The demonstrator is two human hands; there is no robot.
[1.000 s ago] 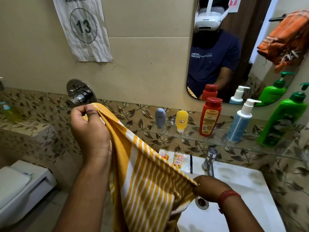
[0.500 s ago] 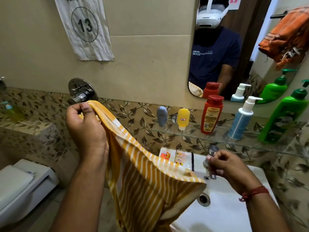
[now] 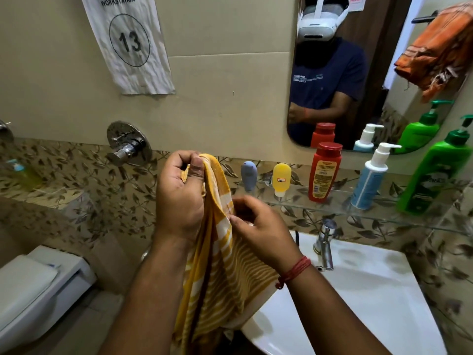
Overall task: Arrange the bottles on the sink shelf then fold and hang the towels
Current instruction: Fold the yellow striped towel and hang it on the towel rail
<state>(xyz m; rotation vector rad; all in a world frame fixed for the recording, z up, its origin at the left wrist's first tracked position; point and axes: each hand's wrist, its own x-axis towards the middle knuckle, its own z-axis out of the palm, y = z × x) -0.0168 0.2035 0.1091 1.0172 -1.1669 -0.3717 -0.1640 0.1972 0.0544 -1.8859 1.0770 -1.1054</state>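
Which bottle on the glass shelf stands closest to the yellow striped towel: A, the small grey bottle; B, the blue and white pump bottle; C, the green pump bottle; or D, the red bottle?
A: the small grey bottle is at the left end of the row on the glass shelf, right beside the yellow striped towel; the yellow, red, blue and green bottles stand further right.

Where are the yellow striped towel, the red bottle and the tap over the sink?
yellow striped towel (image 3: 220, 272): head view, on the hanging striped cloth below the hands.
red bottle (image 3: 323, 175): head view, on its label, standing on the glass shelf.
tap (image 3: 325, 242): head view, on its chrome stem.
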